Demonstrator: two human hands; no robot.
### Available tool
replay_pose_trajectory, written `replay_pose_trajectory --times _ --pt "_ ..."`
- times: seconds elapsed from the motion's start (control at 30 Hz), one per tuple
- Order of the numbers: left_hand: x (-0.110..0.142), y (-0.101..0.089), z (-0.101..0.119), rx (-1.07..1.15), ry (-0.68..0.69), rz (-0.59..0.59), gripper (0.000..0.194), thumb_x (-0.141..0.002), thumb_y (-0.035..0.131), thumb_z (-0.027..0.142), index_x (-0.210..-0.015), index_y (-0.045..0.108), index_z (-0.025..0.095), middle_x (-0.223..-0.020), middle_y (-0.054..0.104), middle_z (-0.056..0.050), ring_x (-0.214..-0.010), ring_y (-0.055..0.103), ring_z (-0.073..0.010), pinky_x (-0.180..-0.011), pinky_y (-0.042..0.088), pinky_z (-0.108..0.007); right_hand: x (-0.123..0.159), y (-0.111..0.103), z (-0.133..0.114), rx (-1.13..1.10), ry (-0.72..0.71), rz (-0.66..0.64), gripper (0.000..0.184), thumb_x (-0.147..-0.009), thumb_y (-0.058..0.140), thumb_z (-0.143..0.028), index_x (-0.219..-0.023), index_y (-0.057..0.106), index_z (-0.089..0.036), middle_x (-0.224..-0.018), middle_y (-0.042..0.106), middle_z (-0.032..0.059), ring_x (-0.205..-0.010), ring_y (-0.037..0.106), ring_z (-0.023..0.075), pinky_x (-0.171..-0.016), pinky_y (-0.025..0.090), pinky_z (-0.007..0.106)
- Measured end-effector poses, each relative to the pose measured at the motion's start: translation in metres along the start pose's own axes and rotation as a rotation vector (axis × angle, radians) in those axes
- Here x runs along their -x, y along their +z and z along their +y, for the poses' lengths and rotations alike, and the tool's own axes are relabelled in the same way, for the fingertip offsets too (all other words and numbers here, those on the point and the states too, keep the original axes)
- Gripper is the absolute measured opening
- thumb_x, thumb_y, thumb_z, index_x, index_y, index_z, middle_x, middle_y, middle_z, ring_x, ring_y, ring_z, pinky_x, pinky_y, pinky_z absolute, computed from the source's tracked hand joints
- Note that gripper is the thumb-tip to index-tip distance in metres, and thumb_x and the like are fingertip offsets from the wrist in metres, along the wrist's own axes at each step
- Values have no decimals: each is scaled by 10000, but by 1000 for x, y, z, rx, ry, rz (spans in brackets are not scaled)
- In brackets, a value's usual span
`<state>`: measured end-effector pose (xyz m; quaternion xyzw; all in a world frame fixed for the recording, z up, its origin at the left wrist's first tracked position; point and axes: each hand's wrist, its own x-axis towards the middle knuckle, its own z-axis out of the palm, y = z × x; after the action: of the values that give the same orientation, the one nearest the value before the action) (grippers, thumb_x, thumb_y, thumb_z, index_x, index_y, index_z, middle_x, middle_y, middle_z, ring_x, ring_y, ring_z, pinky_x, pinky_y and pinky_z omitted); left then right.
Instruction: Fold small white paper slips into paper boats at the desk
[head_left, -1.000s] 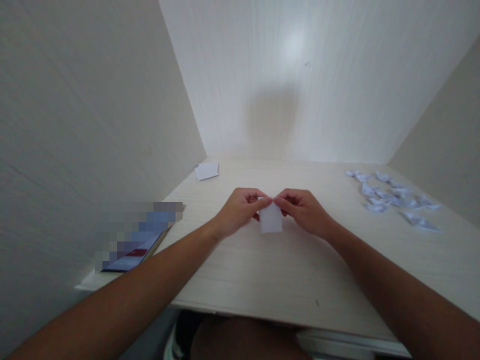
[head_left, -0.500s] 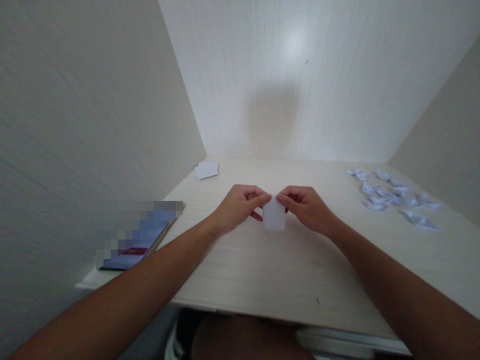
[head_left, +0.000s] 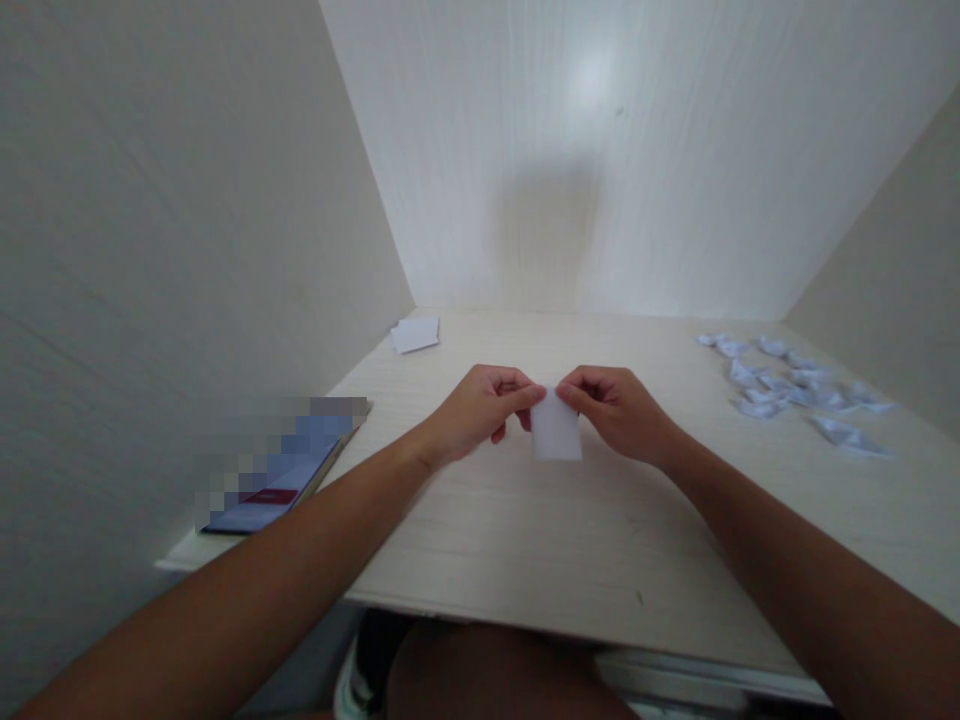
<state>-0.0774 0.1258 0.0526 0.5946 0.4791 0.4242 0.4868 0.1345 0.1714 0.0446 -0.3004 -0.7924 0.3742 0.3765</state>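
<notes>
A small white piece of paper [head_left: 556, 428] hangs between my two hands over the desk, its lower edge toward me. My left hand [head_left: 501, 402] pinches its upper left corner between thumb and fingers. At the upper right corner, my right hand [head_left: 609, 408] grips the same paper in a pinch. A short stretch of the top edge shows between the two thumbs. Whether the paper is folded in layers, I cannot tell.
Several folded white paper shapes [head_left: 780, 385] lie at the right of the pale desk [head_left: 487, 540]. A few flat white sheets [head_left: 416, 335] rest at the back left. A partly blurred-out book-like object [head_left: 307, 470] lies by the left wall [head_left: 187, 250].
My thumbs, close together at the paper's top edge a second ago, have spread slightly apart toward its corners. The paper has shifted a little to the right in view.
</notes>
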Motion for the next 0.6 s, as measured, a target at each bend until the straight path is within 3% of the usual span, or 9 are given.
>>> replay_pose_trajectory --times 0.2,0.47,0.6 --pt "2 2 5 86 -89 21 264 -801 810 387 -763 681 160 -632 563 23 -471 400 -46 -378 203 -170 1 0 -1 46 -7 8 255 -939 609 -361 -795 714 -178 -717 673 12 -665 547 150 -644 411 289" --pt "4 2 7 99 -140 43 379 -656 917 432 -667 653 161 -566 370 76 -504 283 -53 -444 153 -209 1 -1 -2 86 -28 27 252 -939 607 -357 -795 715 -181 -706 664 9 -656 539 148 -644 400 290" --pt "5 2 9 76 -126 55 424 -637 925 447 -605 616 158 -568 374 70 -506 267 -49 -459 141 -223 1 0 -2 81 -40 28 259 -940 610 -360 -796 715 -173 -710 664 11 -660 538 149 -648 397 293"
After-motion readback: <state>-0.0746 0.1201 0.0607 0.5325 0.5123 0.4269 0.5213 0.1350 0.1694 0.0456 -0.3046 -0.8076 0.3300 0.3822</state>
